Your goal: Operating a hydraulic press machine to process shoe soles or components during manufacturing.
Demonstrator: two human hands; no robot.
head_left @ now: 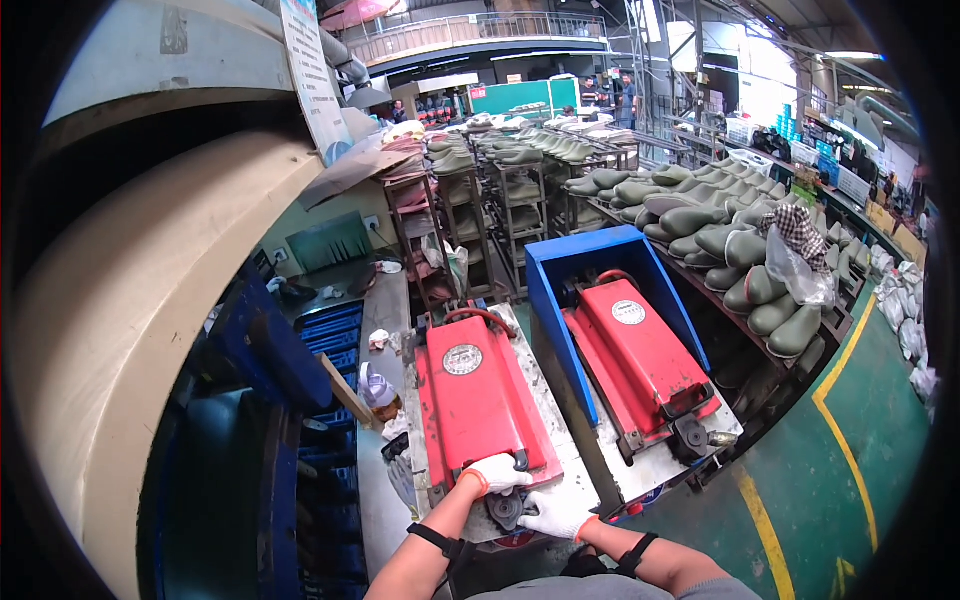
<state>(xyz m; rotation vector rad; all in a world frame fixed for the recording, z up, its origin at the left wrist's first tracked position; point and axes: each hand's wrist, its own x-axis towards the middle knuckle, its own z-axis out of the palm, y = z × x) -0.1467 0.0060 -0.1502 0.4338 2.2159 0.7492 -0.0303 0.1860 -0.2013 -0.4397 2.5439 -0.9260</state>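
Observation:
Two red metal machine covers lie side by side before me. On the front end of the left red cover (pixel 475 400), my left hand (pixel 500 474) in a white glove closes over the black handle (pixel 521 460), partly hiding it. Just below that handle a dark round knob (pixel 505 508) juts from the machine's front. My right hand (pixel 556 515), also gloved in white, has its fingers bent inward at the knob's right side; what they hold is hidden. A similar black handle (pixel 688 401) and dark knob (pixel 690 436) show on the right red cover (pixel 640 340).
A blue metal guard (pixel 590 250) surrounds the right machine. Racks of olive-green boots (pixel 700 220) stand behind and to the right. At left are a narrow bench (pixel 385 310) with a bottle (pixel 377 388), and a large curved beige housing (pixel 150 250). Yellow lines (pixel 765 520) mark the green floor.

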